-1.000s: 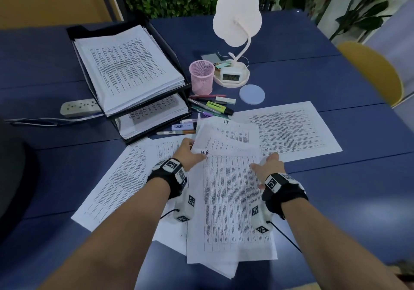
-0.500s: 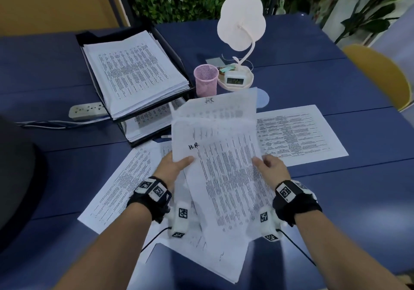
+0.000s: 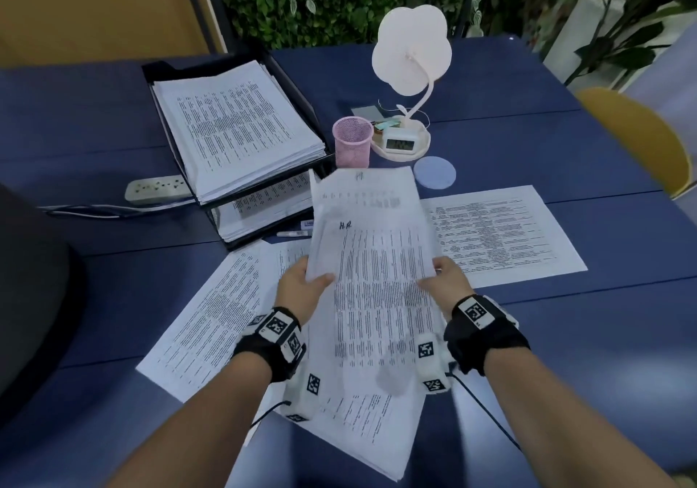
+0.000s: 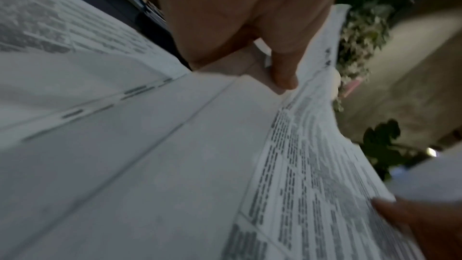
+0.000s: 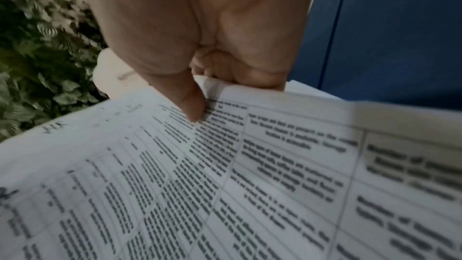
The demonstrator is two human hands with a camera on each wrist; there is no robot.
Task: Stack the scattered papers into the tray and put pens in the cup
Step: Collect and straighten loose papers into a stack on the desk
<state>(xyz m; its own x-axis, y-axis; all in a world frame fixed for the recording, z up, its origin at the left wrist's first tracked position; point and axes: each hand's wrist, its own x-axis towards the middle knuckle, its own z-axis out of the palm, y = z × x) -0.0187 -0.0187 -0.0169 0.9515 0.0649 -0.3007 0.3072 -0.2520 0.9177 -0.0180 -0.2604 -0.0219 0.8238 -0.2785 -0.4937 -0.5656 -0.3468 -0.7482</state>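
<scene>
Both grips closed on the held papers (image 3: 371, 261): my left hand (image 3: 301, 291) pinches the left edge, my right hand (image 3: 449, 280) the right, thumbs on top. Bundle is lifted off the counter (image 3: 565, 336), near its middle. Tray (image 3: 286, 73) back-left, pink cup (image 3: 352, 144) just right of it; loose sheets (image 3: 211, 321) lie underneath.

The fingers of the left hand (image 3: 304, 288) and right hand (image 3: 446, 282) are being hidden behind the lifted sheets (image 3: 371, 272), only the thumbs being shown in the wrist views. The printed text is being blurred beyond reading. The pens (image 3: 292, 233) are being largely covered by the sheets, and their number is not being resolved. The lower tier of the tray (image 3: 241, 240) is being partly masked. The yellow chair (image 3: 637, 137) is being cut by the right edge.
</scene>
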